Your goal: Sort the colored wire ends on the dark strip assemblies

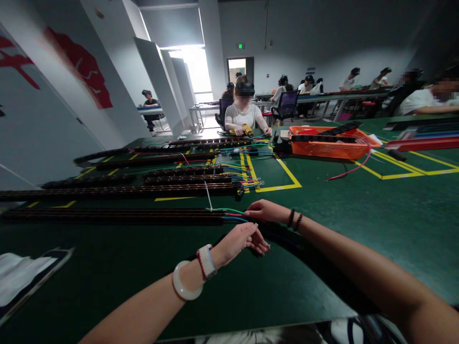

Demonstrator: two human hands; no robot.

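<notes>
A wide green table point(387, 210) stretched ahead, a long dark cable bundle point(125, 217) lying across its nearer left side. The right hand point(267, 209) pinched coloured wires point(234, 214) at the bundle's end; just below, the left hand point(234, 241) hung loosely curled, thumb and fingers apart. A white tie point(208, 196) stood upright near the wires.
</notes>
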